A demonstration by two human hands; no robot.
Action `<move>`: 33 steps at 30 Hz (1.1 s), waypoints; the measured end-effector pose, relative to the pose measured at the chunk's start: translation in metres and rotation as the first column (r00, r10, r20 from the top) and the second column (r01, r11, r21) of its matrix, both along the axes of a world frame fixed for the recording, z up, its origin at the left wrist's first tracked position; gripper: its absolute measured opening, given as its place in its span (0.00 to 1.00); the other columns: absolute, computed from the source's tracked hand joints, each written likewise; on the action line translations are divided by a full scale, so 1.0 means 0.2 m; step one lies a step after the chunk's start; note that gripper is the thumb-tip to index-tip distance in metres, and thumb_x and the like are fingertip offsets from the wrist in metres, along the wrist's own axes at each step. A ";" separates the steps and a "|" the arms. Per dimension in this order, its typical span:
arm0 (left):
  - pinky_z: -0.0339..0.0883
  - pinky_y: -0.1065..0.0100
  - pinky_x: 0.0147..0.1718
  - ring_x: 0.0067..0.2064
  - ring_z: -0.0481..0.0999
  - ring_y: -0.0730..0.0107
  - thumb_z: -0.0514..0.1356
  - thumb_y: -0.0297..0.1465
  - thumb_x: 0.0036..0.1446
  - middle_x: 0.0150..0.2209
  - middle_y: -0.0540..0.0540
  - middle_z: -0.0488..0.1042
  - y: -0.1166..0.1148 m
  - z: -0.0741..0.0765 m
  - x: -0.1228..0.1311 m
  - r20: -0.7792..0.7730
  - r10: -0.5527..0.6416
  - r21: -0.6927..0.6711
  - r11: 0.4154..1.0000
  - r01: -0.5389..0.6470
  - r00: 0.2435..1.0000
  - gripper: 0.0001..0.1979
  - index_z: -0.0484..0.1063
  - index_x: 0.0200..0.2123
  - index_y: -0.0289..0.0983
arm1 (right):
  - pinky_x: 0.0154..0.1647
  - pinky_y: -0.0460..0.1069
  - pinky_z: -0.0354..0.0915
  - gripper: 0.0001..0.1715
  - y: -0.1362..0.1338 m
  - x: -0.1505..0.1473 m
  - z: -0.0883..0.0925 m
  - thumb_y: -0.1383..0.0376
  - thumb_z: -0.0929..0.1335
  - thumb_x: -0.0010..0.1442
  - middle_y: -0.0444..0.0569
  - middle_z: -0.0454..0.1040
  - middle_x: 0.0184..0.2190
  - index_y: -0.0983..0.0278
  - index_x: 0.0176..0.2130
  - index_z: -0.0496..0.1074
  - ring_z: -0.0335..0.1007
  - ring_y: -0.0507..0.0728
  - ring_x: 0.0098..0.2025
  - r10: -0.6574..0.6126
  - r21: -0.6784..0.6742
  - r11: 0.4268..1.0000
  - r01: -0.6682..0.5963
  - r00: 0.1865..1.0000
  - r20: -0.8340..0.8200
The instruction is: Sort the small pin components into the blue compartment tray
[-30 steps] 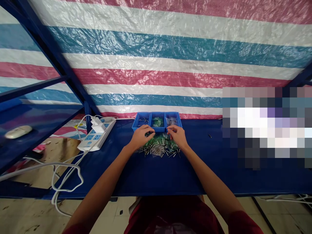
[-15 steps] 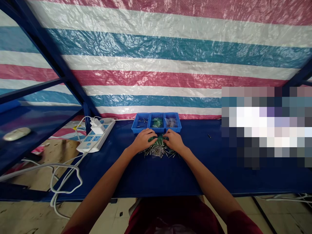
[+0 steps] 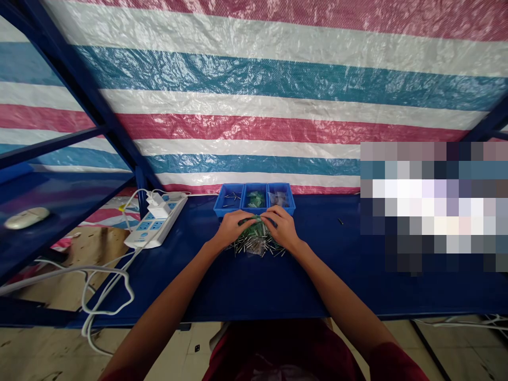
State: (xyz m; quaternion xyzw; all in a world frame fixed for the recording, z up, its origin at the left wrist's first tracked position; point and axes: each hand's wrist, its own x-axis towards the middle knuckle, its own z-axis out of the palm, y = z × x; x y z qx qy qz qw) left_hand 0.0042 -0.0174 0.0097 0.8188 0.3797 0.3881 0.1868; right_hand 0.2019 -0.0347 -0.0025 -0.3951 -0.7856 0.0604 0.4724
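A heap of small green parts [image 3: 257, 229] and thin metal pins [image 3: 254, 245] lies on the blue table [image 3: 262, 286], just in front of three small blue bins [image 3: 254, 199]. My left hand [image 3: 232, 227] and my right hand [image 3: 280, 227] cup the heap from either side, fingers curled over the green parts and nearly meeting at the top. Whether either hand truly grips any part is hidden by the fingers. The bins hold a few pins, green parts and clear bits, from left to right.
A white power strip [image 3: 156, 222] with plugs and trailing white cables [image 3: 107, 275] lies left of the bins. A white mouse [image 3: 26, 217] rests on the left shelf. A striped tarp [image 3: 254, 95] backs the table. A blurred patch covers the right side.
Both hands have drawn closer together over the heap, squeezing the green parts into a tighter pile toward the middle.
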 end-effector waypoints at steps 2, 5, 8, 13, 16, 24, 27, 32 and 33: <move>0.70 0.62 0.39 0.34 0.77 0.62 0.61 0.41 0.56 0.32 0.44 0.80 -0.01 0.00 0.01 0.087 0.056 -0.050 0.997 -0.052 0.995 0.13 0.79 0.32 0.38 | 0.48 0.53 0.66 0.16 0.00 0.00 0.00 0.58 0.63 0.65 0.54 0.73 0.43 0.61 0.48 0.73 0.68 0.59 0.46 -0.029 -0.018 0.999 0.029 0.999 -0.039; 0.70 0.63 0.35 0.33 0.76 0.62 0.64 0.41 0.53 0.30 0.45 0.78 -0.02 0.01 0.01 0.241 0.135 -0.150 0.984 -0.100 0.961 0.13 0.78 0.29 0.36 | 0.43 0.51 0.67 0.18 0.00 -0.01 0.01 0.55 0.64 0.64 0.53 0.74 0.39 0.63 0.47 0.73 0.70 0.58 0.41 -0.017 -0.120 0.993 0.005 0.995 -0.101; 0.70 0.65 0.34 0.33 0.75 0.64 0.65 0.41 0.51 0.31 0.44 0.77 -0.02 0.01 0.02 0.334 0.100 -0.234 0.972 -0.020 0.937 0.14 0.76 0.30 0.35 | 0.37 0.49 0.66 0.18 -0.01 -0.01 0.02 0.55 0.61 0.66 0.50 0.74 0.31 0.63 0.38 0.74 0.69 0.56 0.33 0.014 -0.164 0.986 -0.034 0.993 -0.119; 0.69 0.66 0.33 0.33 0.73 0.66 0.64 0.43 0.51 0.29 0.45 0.74 -0.02 0.01 0.03 0.312 0.043 -0.259 0.965 0.042 0.949 0.16 0.74 0.32 0.35 | 0.37 0.49 0.65 0.19 -0.02 -0.01 0.02 0.56 0.59 0.67 0.50 0.73 0.30 0.64 0.35 0.73 0.68 0.55 0.32 0.027 -0.102 0.994 -0.036 0.996 -0.089; 0.67 0.67 0.32 0.30 0.70 0.69 0.62 0.42 0.53 0.27 0.47 0.71 -0.03 0.02 0.03 0.237 0.045 -0.226 0.974 0.010 0.970 0.15 0.72 0.29 0.35 | 0.36 0.49 0.64 0.18 -0.02 -0.01 0.01 0.57 0.59 0.67 0.50 0.72 0.29 0.63 0.35 0.73 0.67 0.55 0.31 0.052 -0.096 0.994 -0.057 0.997 -0.056; 0.67 0.67 0.32 0.31 0.71 0.68 0.62 0.41 0.53 0.29 0.47 0.73 -0.02 0.03 0.02 0.318 0.010 -0.353 0.929 0.109 0.948 0.15 0.73 0.34 0.34 | 0.41 0.50 0.68 0.21 -0.02 -0.01 0.00 0.64 0.56 0.68 0.51 0.74 0.37 0.61 0.55 0.67 0.70 0.54 0.35 0.091 -0.076 0.992 -0.101 0.989 -0.118; 0.66 0.68 0.29 0.28 0.70 0.70 0.63 0.40 0.53 0.26 0.48 0.71 -0.01 0.03 0.02 0.335 0.036 -0.365 0.926 0.095 0.942 0.14 0.72 0.30 0.34 | 0.41 0.49 0.69 0.23 -0.02 -0.01 -0.01 0.66 0.56 0.68 0.53 0.71 0.44 0.59 0.59 0.65 0.70 0.54 0.39 0.099 0.000 0.995 -0.100 0.990 -0.100; 0.67 0.70 0.28 0.25 0.70 0.72 0.66 0.38 0.50 0.23 0.52 0.70 -0.02 0.05 0.03 0.419 0.030 -0.426 0.889 0.167 0.908 0.19 0.70 0.44 0.35 | 0.40 0.50 0.69 0.17 0.00 -0.01 -0.03 0.67 0.60 0.66 0.56 0.67 0.50 0.60 0.48 0.73 0.68 0.56 0.46 0.052 0.134 0.990 -0.046 0.998 -0.047; 0.67 0.70 0.27 0.24 0.69 0.73 0.66 0.37 0.50 0.22 0.54 0.68 -0.03 0.06 0.04 0.438 0.026 -0.444 0.876 0.191 0.899 0.25 0.66 0.50 0.36 | 0.41 0.50 0.69 0.16 0.00 -0.01 -0.03 0.67 0.60 0.66 0.56 0.67 0.50 0.60 0.47 0.74 0.67 0.57 0.47 0.045 0.144 0.989 -0.038 0.998 -0.049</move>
